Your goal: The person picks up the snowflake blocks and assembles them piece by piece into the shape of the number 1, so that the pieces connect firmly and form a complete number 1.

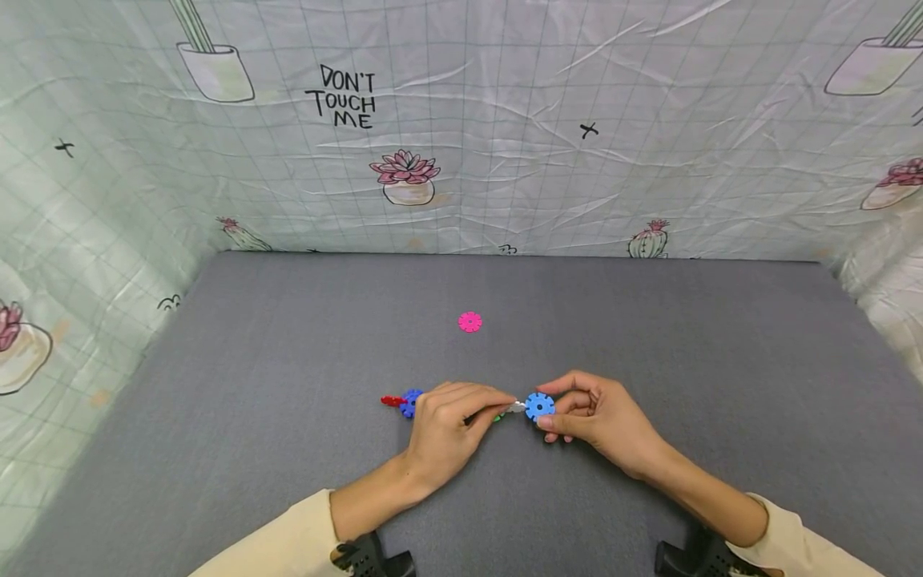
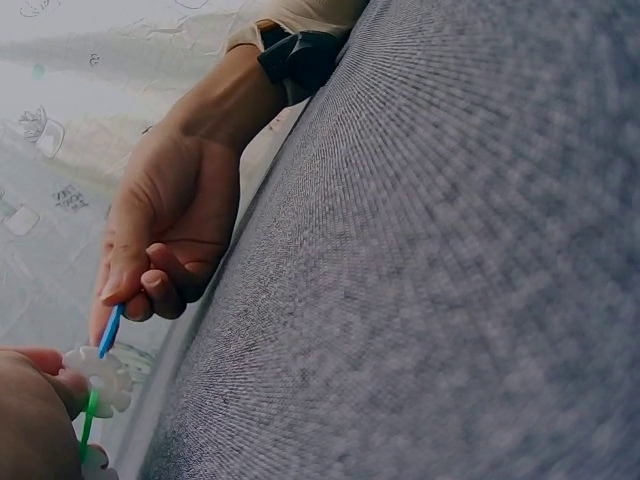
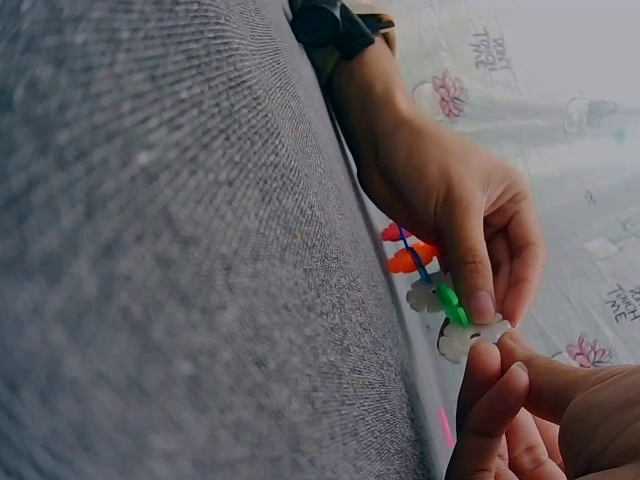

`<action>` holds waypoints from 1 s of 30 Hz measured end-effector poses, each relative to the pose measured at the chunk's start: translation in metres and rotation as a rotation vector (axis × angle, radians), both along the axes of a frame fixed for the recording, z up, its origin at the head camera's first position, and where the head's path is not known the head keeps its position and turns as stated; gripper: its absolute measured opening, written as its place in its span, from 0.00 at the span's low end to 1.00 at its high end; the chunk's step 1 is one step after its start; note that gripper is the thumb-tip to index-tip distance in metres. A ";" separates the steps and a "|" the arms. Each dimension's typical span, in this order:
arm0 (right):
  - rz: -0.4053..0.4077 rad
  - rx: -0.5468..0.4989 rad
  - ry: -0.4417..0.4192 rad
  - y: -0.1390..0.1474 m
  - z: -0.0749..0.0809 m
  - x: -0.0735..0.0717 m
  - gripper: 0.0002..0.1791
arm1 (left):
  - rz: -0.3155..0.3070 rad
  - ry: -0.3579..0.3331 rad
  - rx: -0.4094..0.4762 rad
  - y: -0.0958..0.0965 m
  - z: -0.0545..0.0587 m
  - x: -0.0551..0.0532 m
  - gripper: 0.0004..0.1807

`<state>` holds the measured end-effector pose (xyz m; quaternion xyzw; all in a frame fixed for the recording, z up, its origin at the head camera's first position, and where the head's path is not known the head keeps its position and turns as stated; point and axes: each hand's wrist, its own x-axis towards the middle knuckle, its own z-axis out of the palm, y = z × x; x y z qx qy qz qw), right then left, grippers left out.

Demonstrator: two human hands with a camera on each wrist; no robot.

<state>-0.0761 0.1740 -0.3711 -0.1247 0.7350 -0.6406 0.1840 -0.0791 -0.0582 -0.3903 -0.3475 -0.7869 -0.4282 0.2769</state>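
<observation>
Between finger and thumb, my right hand pinches a light blue notched plastic disc by its right edge. My left hand pinches a white notched disc just left of it. The blue disc's edge meets the white one's notched rim. From the white disc a chain of slotted-together discs runs left under my left hand: a green disc, another white disc, an orange disc, a dark blue disc and a red disc at the end. In the head view my left hand hides the chain's middle.
A loose pink notched disc lies flat on the grey tabletop, beyond my hands. A patterned white cloth hangs behind the table and along its sides. Both wrists carry black camera mounts near the front edge.
</observation>
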 end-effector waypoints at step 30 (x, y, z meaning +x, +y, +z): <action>-0.076 -0.073 -0.064 -0.009 -0.004 0.005 0.26 | 0.013 0.019 0.009 0.000 -0.003 0.000 0.07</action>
